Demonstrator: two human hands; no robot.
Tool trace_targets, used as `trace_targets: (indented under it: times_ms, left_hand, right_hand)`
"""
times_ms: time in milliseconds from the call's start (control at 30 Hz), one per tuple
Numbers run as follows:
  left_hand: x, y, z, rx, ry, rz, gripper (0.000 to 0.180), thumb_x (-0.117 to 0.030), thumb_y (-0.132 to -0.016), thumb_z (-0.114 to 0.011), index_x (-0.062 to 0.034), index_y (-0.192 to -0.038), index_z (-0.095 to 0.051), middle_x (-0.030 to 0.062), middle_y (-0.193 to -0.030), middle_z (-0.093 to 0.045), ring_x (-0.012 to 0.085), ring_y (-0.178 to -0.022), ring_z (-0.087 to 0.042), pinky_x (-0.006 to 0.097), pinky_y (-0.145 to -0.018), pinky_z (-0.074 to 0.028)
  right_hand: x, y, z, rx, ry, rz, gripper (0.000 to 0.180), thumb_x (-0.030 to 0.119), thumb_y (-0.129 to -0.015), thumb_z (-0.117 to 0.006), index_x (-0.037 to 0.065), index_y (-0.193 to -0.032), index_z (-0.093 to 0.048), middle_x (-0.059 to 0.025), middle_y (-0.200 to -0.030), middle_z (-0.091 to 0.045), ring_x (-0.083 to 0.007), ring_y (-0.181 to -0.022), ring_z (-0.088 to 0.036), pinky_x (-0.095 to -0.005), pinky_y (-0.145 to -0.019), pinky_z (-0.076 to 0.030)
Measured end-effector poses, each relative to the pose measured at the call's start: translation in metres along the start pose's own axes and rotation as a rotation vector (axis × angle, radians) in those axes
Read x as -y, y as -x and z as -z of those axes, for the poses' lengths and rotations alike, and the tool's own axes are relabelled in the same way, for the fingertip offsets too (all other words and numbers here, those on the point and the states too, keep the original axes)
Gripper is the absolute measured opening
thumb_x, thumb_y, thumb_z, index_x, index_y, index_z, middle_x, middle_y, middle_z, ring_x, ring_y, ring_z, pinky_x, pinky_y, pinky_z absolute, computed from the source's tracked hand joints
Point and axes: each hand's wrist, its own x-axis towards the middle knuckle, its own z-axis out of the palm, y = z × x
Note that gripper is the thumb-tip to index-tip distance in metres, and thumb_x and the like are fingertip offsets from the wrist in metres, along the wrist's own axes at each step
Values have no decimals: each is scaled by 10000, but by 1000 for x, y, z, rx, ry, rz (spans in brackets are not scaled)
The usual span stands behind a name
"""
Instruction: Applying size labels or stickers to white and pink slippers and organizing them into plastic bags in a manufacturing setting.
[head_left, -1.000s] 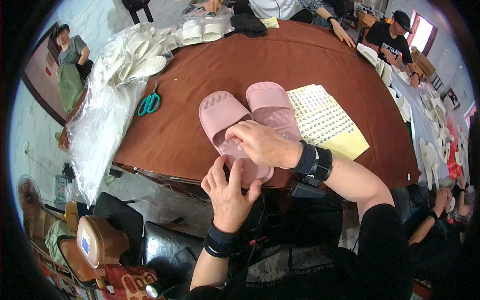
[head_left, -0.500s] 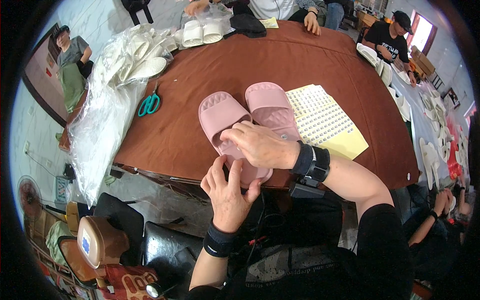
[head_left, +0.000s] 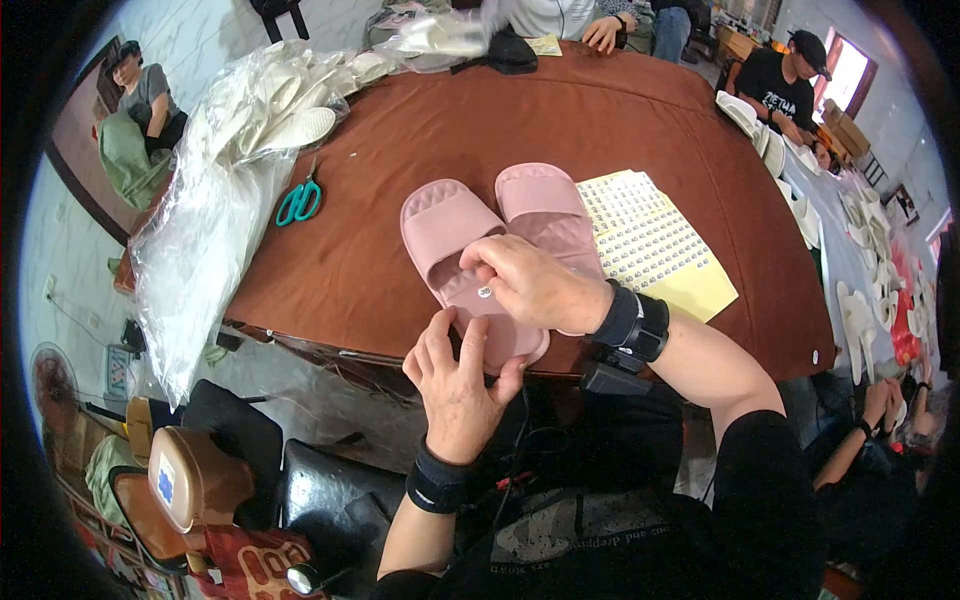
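Note:
A pair of pink slippers lies near the table's front edge, toes pointing away from me. My left hand grips the heel end of the left slipper, fingers along its side and thumb at the heel. Over that slipper's insole is my right hand, its fingers curled; whether anything is between them is hidden. A small round white sticker sits on the insole beside the right fingers. The right slipper is partly covered by my right hand. Right of the pair lie yellow-backed sticker sheets with rows of small round labels.
Teal-handled scissors lie to the left on the brown tablecloth. Beyond them is a clear plastic bag with white slippers. A person sits across the table; others work at a right-hand table bearing white slippers.
My right hand has drawn slightly back to the right, and the sticker on the left slipper now shows. Across the table, the plastic bag over the white slippers has shifted.

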Motion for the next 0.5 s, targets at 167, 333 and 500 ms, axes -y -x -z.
trace_targets:
  times_ms: [167,333,500]
  left_hand:
    - [0,0,1,5,-1,10,545,-366,-703,-729,-105,-1152,-565,161,-1248,-458,322,-1120,-451,441,-940,-308]
    - [0,0,0,-1,3,4,550,-368,-699,-732,-107,-1153,-566,161,-1245,-458,321,-1123,-449,442,-939,-306]
    - [0,0,0,5,-1,3,547,-372,-702,-729,-109,-1153,-569,165,-1241,-459,320,-1126,-449,443,-943,-305]
  right_hand:
    - [4,0,3,40,42,16,238,-23,-787,-514,2,-1023,-529,-106,-851,-556,-254,-831,-552,-357,-770,-458]
    - [3,-1,2,56,69,28,240,-10,-800,-519,5,-1038,-533,-126,-902,-574,-280,-877,-559,-370,-802,-460]
    - [0,-2,0,106,248,185,293,9,-806,-507,0,-1098,-522,-178,-1069,-577,-343,-1008,-536,-409,-889,-438]
